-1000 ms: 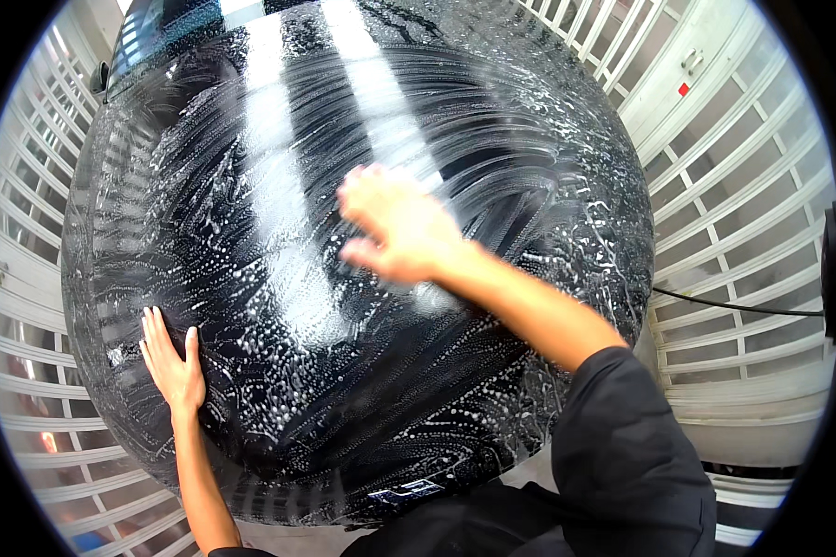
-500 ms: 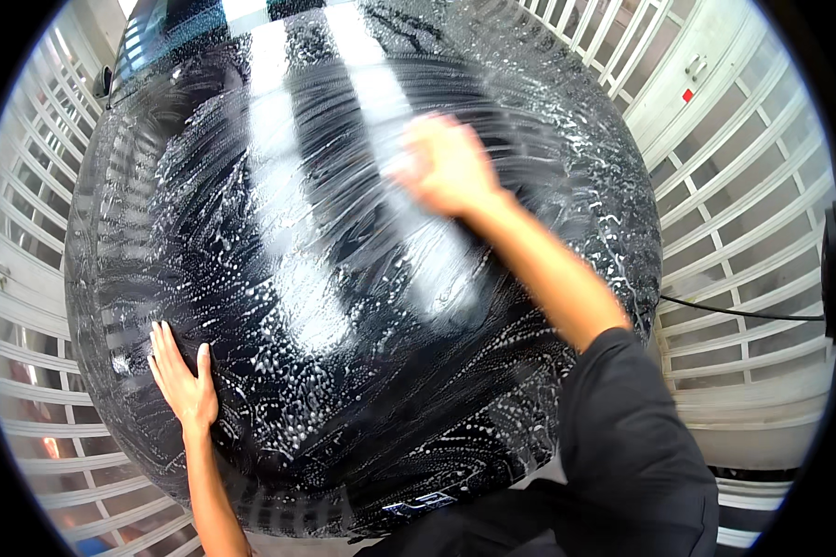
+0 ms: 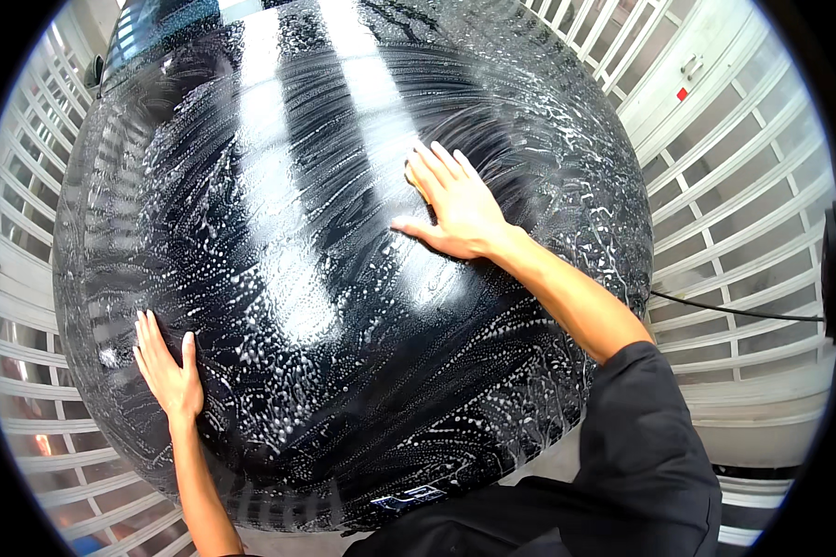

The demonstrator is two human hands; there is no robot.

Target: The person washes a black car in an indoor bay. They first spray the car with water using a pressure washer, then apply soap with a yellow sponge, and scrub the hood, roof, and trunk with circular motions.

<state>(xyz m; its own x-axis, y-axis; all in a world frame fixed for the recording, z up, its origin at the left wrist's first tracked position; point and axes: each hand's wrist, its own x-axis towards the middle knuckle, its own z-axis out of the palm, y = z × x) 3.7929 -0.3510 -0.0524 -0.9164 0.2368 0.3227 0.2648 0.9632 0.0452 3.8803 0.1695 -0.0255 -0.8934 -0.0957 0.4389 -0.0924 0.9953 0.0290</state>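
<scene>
Soapy suds and curved wipe streaks cover the glossy black car hood [image 3: 344, 408] in front of me. My left hand [image 3: 170, 376] lies flat near the hood's left edge, fingers stretched out and thumb apart. Farther up and right of the middle, my right hand [image 3: 450, 206] rests palm down on the wet surface, fingers spread and thumb pointing left. The underside of that palm is hidden, so whether anything thin lies beneath it I cannot make out. Streaks and foam surround both hands.
The car's windshield [image 3: 163, 42] shows at the upper left. Slatted white shutter doors [image 3: 715, 269] stand close on the right, and similar slats [image 3: 28, 213] on the left. A black cable [image 3: 734, 310] runs from a dark round object at the right edge.
My right hand was blurred in motion higher and slightly left on the hood; now it is lower, sharp and spread. The left hand stays on the same part of the hood.
</scene>
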